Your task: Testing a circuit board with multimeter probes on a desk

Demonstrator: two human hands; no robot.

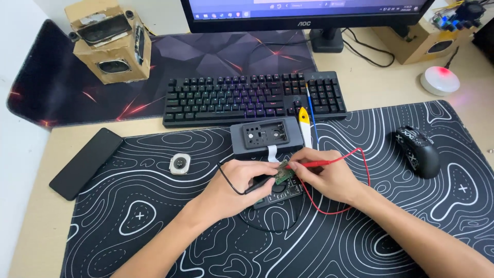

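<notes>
My left hand [237,184] grips a black probe [257,184] with a black lead. My right hand [329,175] grips a red probe [310,164] with a red lead [366,170]. Both tips meet at a small green circuit board [282,173], tilted above a dark board [280,194] on the patterned black mat [154,226]. Just behind stands a grey device case [265,136], opened, with a white ribbon cable [272,152] running down toward the boards.
A backlit black keyboard [252,98] lies behind the case, a yellow-tipped tool [304,123] beside it. Black mouse [418,150] at right, black phone [85,162] at left, small square watch body [179,163] on the mat. Cardboard speakers [110,41], monitor [303,13], round white lamp [439,80] at back.
</notes>
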